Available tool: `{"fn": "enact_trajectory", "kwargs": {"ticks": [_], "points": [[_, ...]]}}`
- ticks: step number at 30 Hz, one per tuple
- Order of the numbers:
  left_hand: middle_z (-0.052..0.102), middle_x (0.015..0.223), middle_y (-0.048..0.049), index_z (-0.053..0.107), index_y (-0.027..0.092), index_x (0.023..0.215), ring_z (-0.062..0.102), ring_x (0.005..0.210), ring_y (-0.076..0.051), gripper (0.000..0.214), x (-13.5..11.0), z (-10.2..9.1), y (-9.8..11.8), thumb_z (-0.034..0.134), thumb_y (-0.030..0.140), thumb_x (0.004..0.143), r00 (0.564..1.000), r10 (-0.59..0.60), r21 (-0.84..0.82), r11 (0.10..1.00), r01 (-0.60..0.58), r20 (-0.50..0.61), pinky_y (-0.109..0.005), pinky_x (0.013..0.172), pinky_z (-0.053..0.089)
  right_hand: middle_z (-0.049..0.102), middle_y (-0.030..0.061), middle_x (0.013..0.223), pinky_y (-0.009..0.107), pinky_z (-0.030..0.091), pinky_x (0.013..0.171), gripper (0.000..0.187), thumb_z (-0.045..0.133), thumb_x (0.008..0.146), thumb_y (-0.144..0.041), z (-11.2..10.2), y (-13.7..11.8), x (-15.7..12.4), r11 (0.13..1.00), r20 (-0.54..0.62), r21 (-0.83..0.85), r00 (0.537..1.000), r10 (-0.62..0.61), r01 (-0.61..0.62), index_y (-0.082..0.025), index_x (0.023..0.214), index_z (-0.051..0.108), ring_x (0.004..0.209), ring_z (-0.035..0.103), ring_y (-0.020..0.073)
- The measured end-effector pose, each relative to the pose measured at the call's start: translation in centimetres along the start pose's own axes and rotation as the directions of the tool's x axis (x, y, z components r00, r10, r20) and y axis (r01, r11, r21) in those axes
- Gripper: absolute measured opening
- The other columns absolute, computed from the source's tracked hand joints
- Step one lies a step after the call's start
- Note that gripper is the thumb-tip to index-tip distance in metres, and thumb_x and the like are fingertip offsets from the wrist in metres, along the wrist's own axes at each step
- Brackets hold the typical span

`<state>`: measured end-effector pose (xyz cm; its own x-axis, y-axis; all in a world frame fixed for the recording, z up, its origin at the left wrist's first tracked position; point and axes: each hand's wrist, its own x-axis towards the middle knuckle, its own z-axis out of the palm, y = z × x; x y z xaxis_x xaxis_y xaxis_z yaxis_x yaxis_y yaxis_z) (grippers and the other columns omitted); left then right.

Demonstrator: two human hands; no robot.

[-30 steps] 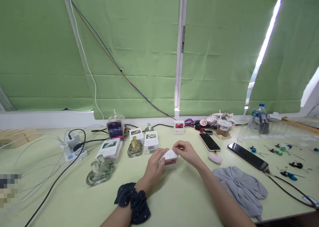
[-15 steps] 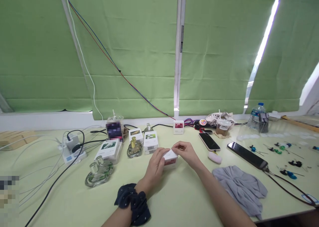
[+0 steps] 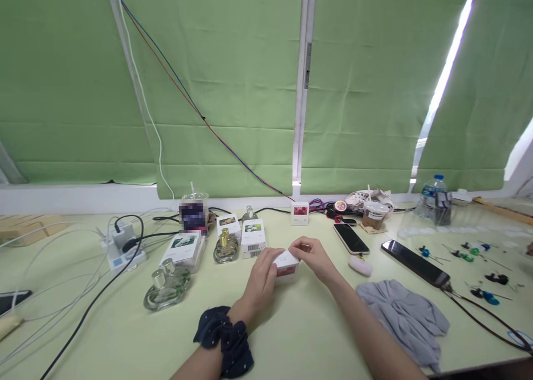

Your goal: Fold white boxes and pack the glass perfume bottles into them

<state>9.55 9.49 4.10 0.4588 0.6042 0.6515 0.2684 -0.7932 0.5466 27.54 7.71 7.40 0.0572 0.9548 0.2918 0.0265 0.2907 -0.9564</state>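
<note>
While your left hand (image 3: 262, 277) holds the small white box (image 3: 286, 258) in front of you, likely to keep it still, your right hand (image 3: 313, 258) bunches its fingertips at the edge; whether they pinch, I can't tell. Farther back, another box (image 3: 300, 214) stands, maybe out of your way.
</note>
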Motion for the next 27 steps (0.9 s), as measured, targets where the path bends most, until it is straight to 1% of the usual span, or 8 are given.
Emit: {"fn": "enact_trajectory", "kwargs": {"ticks": [4,7,11,13,15,18,22,27], "points": [[0.058,0.109,-0.0103,0.052,0.019,0.117,0.054,0.103,-0.022,0.034,-0.1,0.1,0.0,0.028,0.025,0.094,1.0,0.025,0.033,0.999,-0.025,-0.016,-0.039,0.089,0.044,0.061,0.001,0.065,0.026,0.043,0.059,0.021,0.073,0.065,-0.034,0.0,0.1,-0.1,0.999,-0.007,-0.016,0.999,-0.045,0.045,-0.014,0.067,0.067,0.061,0.052,0.0123],[0.059,0.11,-0.0105,0.052,0.019,0.118,0.054,0.103,-0.023,0.034,-0.2,0.2,-0.1,0.028,0.025,0.094,0.999,0.036,0.049,0.998,-0.036,-0.013,-0.04,0.089,0.044,0.062,0.0014,0.065,0.027,0.045,0.06,0.026,0.074,0.066,-0.038,-0.5,0.3,-0.1,0.999,0.01,0.035,1.0,-0.029,0.028,-0.014,0.069,0.068,0.061,0.054,0.0127],[0.059,0.111,-0.0109,0.052,0.019,0.117,0.054,0.103,-0.023,0.034,-0.3,0.2,-0.2,0.028,0.026,0.094,0.999,0.041,0.053,0.998,-0.04,-0.005,-0.04,0.089,0.044,0.064,0.0023,0.069,0.03,0.049,0.066,0.031,0.076,0.066,-0.042,-1.9,0.3,-0.2,0.993,0.135,0.115,0.991,0.027,-0.042,-0.014,0.076,0.07,0.064,0.057,0.0134],[0.058,0.111,-0.0109,0.052,0.019,0.117,0.053,0.103,-0.023,0.034,-0.3,0.2,-0.1,0.028,0.026,0.094,0.999,0.041,0.047,0.998,-0.04,-0.004,-0.04,0.088,0.044,0.065,0.0027,0.072,0.031,0.05,0.069,0.031,0.078,0.064,-0.04,-2.4,0.0,-0.3,0.989,0.199,0.139,0.98,0.024,-0.053,-0.014,0.08,0.071,0.066,0.059,0.0139],[0.058,0.111,-0.0108,0.052,0.019,0.118,0.053,0.103,-0.023,0.034,-0.4,0.2,-0.1,0.028,0.026,0.094,0.999,0.032,0.04,0.999,-0.032,-0.005,-0.04,0.089,0.044,0.066,0.003,0.074,0.031,0.05,0.07,0.031,0.078,0.063,-0.038,-2.7,-0.2,-0.4,0.988,0.227,0.145,0.974,0.016,-0.05,-0.014,0.081,0.071,0.068,0.06,0.0142],[0.058,0.11,-0.0104,0.051,0.019,0.117,0.053,0.103,-0.023,0.033,-0.6,0.3,-0.2,0.029,0.024,0.094,0.999,0.033,0.03,0.999,-0.033,-0.011,-0.04,0.089,0.045,0.066,0.0031,0.075,0.031,0.051,0.069,0.029,0.078,0.063,-0.037,-2.7,-0.4,-0.5,0.992,0.228,0.112,0.973,0.027,-0.054,-0.014,0.079,0.07,0.069,0.061,0.0148],[0.056,0.109,-0.0107,0.049,0.02,0.118,0.053,0.102,-0.023,0.03,-0.7,0.5,-0.2,0.032,0.023,0.093,0.997,0.08,0.041,0.996,-0.08,-0.003,-0.041,0.087,0.045,0.063,0.0028,0.075,0.03,0.051,0.065,0.026,0.078,0.063,-0.036,-2.5,-0.3,-0.5,0.996,0.221,0.089,0.975,0.006,-0.027,-0.015,0.075,0.07,0.069,0.061,0.0154],[0.056,0.107,-0.0113,0.049,0.019,0.116,0.054,0.099,-0.023,0.027,-0.9,0.7,0.0,0.039,0.022,0.09,0.993,0.121,0.075,0.99,-0.121,-0.001,-0.04,0.084,0.047,0.059,0.0013,0.077,0.027,0.052,0.059,0.019,0.078,0.063,-0.03,-2.7,-0.3,-0.6,0.995,0.248,0.102,0.969,-0.023,-0.002,-0.014,0.07,0.071,0.065,0.059,0.0126]]}}
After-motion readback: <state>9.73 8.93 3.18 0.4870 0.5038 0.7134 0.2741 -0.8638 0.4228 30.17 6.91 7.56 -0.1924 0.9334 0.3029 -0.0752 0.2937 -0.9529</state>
